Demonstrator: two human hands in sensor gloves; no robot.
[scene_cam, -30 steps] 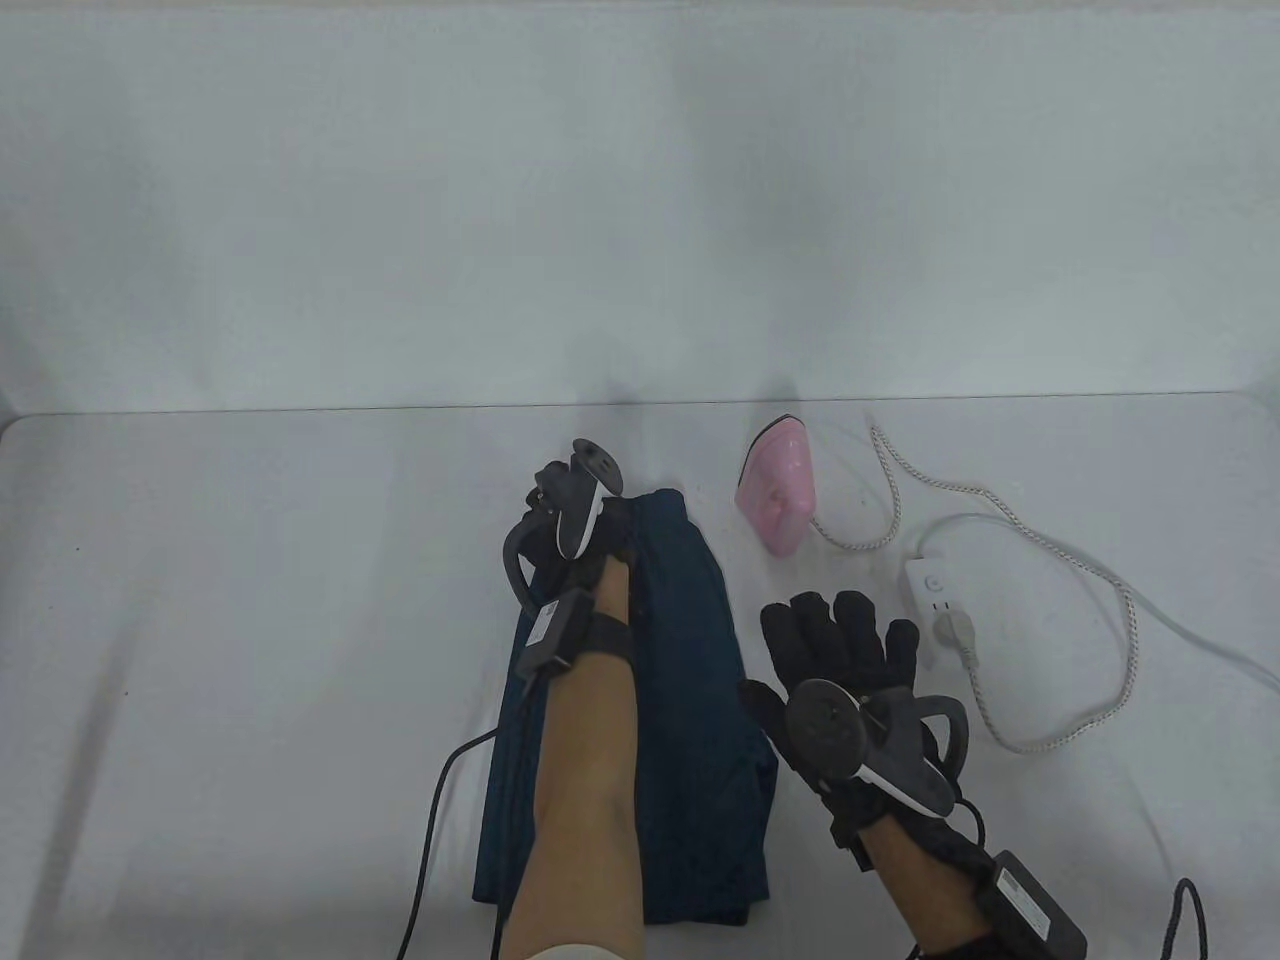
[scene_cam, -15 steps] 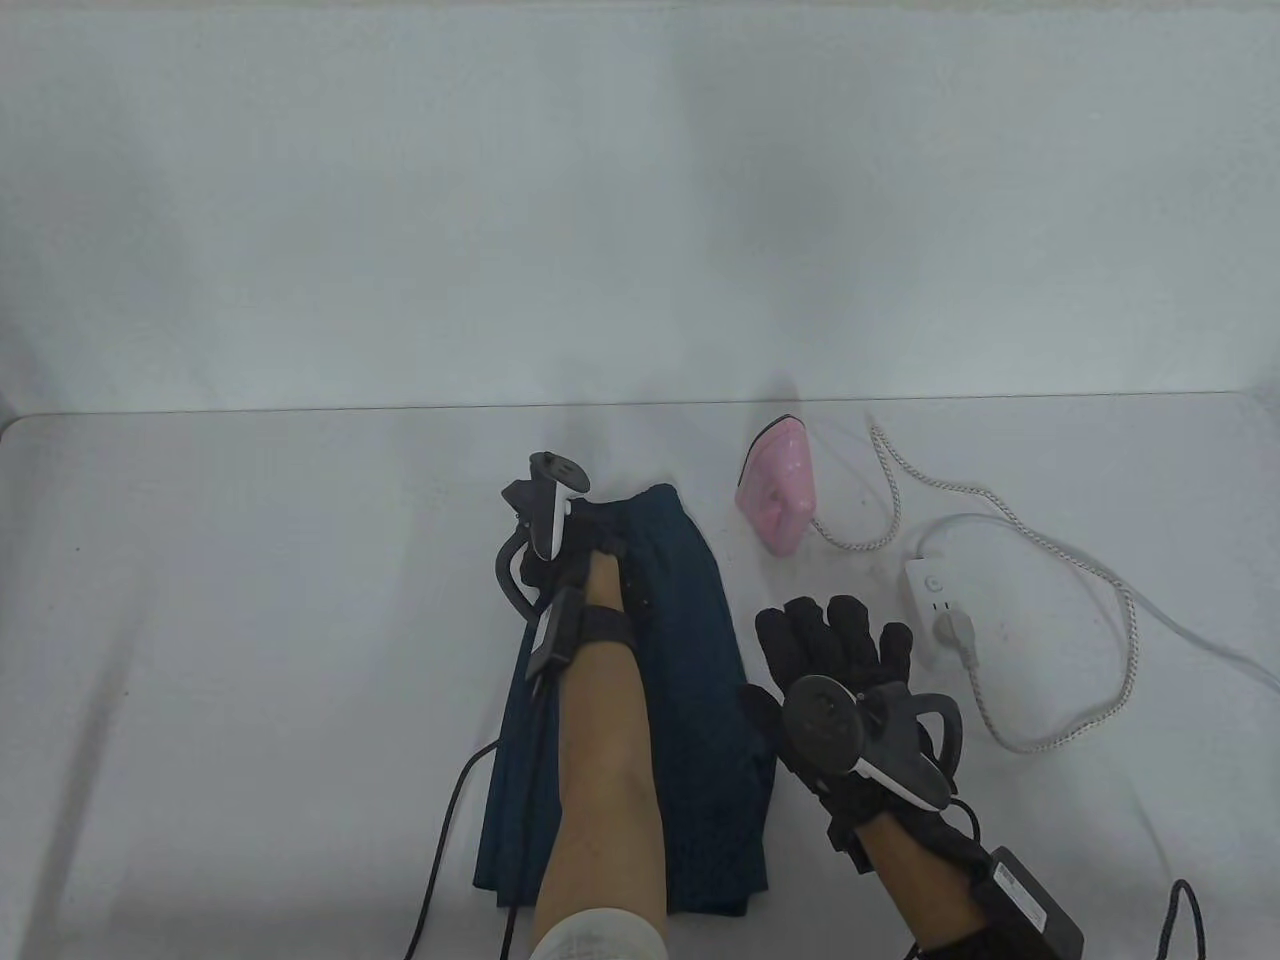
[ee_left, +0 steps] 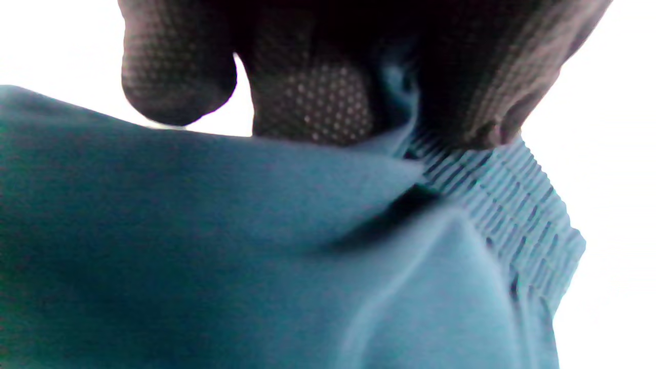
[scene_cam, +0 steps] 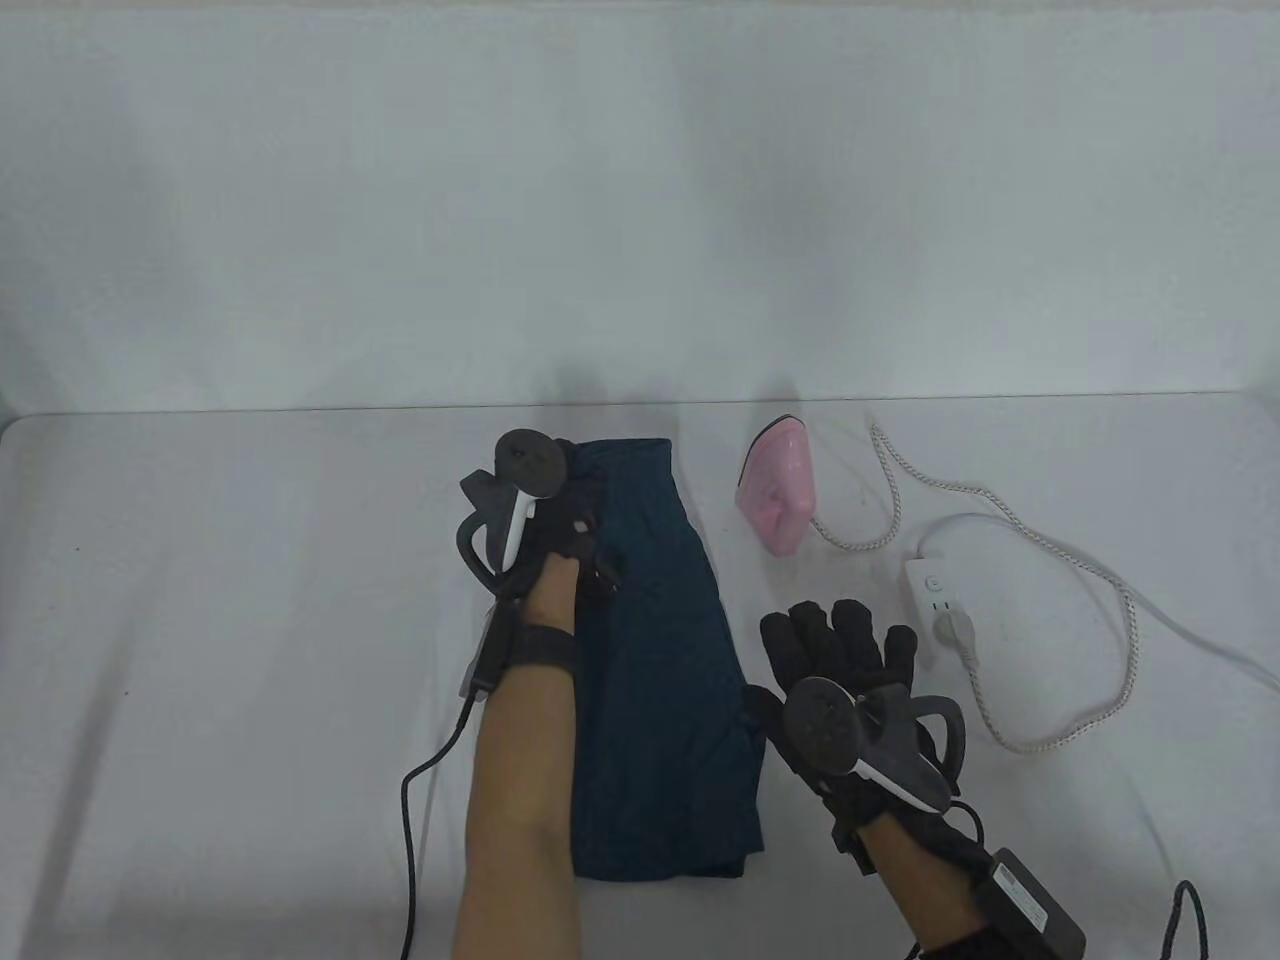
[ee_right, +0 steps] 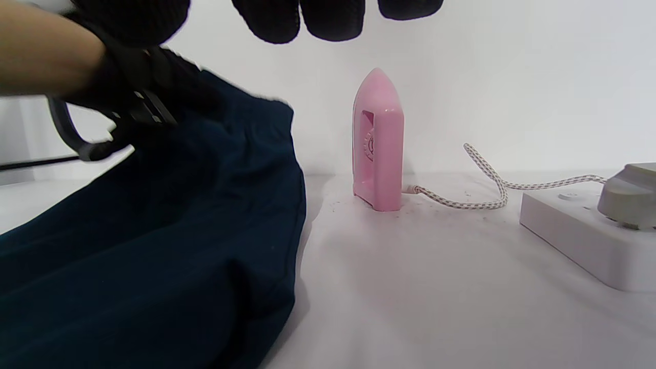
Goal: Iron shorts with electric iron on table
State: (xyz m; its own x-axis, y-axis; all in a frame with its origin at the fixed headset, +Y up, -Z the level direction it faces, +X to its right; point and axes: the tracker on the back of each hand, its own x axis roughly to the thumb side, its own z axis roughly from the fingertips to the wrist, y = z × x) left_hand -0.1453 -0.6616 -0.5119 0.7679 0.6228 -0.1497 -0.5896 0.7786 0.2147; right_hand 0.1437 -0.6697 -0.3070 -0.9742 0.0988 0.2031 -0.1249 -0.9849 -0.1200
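Note:
Dark blue shorts (scene_cam: pixel 665 680) lie folded lengthwise on the white table (scene_cam: pixel 250 600), waistband at the far end. My left hand (scene_cam: pixel 565 510) grips the waistband end; the left wrist view shows fingers (ee_left: pixel 312 97) pinching the ribbed waistband (ee_left: pixel 507 205) with the cloth lifted. My right hand (scene_cam: pixel 840 640) is open, fingers spread, palm down on the table just right of the shorts, empty. The pink iron (scene_cam: pixel 775 485) stands upright on its heel beyond the right hand, also in the right wrist view (ee_right: pixel 379 143). The shorts fill the left of that view (ee_right: pixel 154 246).
A white power strip (scene_cam: pixel 932 592) with a plug in it lies right of the iron, also in the right wrist view (ee_right: pixel 579 230). The iron's braided cord (scene_cam: pixel 900 480) and a white cable (scene_cam: pixel 1120 600) loop across the right side. A black glove cable (scene_cam: pixel 420 800) trails at the left.
My left hand has turned and moved left and farther away, pulling the waistband end with it. The shorts now lie narrower and shifted right of the left forearm. The right hand stayed put.

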